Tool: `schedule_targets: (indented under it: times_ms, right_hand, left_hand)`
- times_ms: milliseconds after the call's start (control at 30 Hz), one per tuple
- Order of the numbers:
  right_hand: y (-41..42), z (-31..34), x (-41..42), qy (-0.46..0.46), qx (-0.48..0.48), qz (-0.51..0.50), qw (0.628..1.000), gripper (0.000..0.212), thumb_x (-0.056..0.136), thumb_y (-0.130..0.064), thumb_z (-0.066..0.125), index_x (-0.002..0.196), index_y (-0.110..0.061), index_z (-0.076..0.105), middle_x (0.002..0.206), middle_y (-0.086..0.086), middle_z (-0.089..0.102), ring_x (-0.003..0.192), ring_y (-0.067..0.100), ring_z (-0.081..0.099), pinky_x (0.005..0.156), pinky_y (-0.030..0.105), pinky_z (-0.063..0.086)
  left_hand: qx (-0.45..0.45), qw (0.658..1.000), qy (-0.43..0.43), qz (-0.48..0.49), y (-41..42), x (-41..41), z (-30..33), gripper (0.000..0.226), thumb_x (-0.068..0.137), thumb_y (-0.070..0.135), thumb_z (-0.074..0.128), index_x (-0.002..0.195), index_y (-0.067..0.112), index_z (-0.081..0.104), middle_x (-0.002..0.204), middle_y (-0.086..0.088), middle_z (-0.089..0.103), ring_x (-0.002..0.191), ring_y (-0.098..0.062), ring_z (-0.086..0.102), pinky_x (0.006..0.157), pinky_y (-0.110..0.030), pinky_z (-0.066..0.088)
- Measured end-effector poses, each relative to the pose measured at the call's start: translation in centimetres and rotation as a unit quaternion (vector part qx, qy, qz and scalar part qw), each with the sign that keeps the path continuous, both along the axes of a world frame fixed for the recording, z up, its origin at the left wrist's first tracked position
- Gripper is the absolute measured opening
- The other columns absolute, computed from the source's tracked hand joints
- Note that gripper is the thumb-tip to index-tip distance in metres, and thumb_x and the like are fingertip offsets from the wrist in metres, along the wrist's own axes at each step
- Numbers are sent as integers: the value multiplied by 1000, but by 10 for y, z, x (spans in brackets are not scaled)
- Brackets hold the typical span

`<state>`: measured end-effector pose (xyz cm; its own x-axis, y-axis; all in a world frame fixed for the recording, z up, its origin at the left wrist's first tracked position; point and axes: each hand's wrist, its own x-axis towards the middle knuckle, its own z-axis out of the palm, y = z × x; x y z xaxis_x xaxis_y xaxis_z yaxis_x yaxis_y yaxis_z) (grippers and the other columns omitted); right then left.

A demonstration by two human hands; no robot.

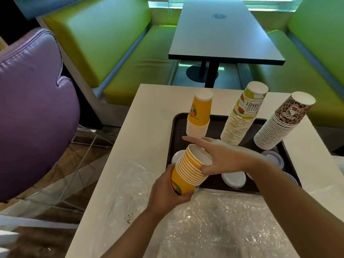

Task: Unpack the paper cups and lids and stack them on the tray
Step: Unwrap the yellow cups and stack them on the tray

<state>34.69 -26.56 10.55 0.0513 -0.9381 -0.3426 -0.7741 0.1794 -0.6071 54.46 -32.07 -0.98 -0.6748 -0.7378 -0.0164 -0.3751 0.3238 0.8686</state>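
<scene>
Head view: white tabletop (149,127) fills the lower frame. Clear plastic wrap (214,226) lies crumpled across its near part, a second loose sheet (130,183) off to the left. Dark brown tray (172,131) sits on the far half of the tabletop. Three upside-down cup stacks stand along the tray's far side: yellow cup stack (200,114) on the left, "Hello Summer" fruit-print stack (242,116) in the middle, leopard-print stack (283,120) on the right, all leaning in the wide-angle view. White lids (233,179) lie flat on the near part of the tray, more lids (273,159) at the right side, one lid edge (176,156) showing behind the held cups.

Held stack of yellow paper cups (188,172) is above the tray's near-left corner, tilted, open mouths pointing up and away. Left hand (167,194) grips the stack's base, fingers curled round the bottom cup. Right hand (223,157) is at the rim end, thumb pressed on the stacked rims, index finger straight, pointing left over the mouth; other fingers hidden behind the cups, so can't tell whether they wrap it.

Background: purple padded chair (31,108) left, green booth seats (130,62) and a dark table (223,34) beyond.
</scene>
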Motion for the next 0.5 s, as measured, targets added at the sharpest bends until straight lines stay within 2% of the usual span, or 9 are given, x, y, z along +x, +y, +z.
schedule_targets:
  times_ms: [67,133,233,300,400,500]
  right_hand:
    - [2,9,-6,13,-4,25,1000,91,78,-27,71,142,-51,11,143,-5,28,127,17,35,97,37,48]
    - [5,20,-10,69,-19,48,996,91,73,-19,75,139,-48,20,139,-10,25,122,13,37,92,33,50]
    - [4,30,-12,233,-63,77,967,86,73,-11,76,136,-40,24,140,-11,21,118,12,42,83,23,47]
    - [3,31,-12,327,-133,88,932,88,74,-9,75,139,-35,21,143,-8,22,124,14,42,91,27,47]
    - [-2,33,-17,336,-254,72,904,86,69,2,75,141,-23,35,144,2,36,126,24,47,91,40,51]
    - [-10,33,-29,340,-322,44,883,85,60,8,77,136,-16,45,140,10,45,125,31,47,84,43,51]
  left_hand:
    - [-10,1000,-1,-9,-2,-1,3,80,59,40,87,125,34,43,109,14,61,98,-7,62,77,-16,54]
    - [-19,1000,-2,-15,-6,-2,5,80,59,41,87,125,35,42,110,13,62,98,-7,62,78,-17,54]
    - [-19,1000,-3,-15,-10,-4,10,79,60,42,86,126,32,44,110,12,62,98,-7,62,79,-20,55]
    - [-8,1000,-3,-11,-13,-6,14,78,60,41,87,125,29,45,108,11,62,96,-8,62,76,-17,54]
    - [8,1000,9,5,-18,-9,22,69,59,34,88,113,36,45,99,17,61,89,0,62,70,-11,52]
    - [31,999,26,21,-24,-9,29,66,60,29,89,105,44,43,98,21,59,88,12,58,68,-8,49]
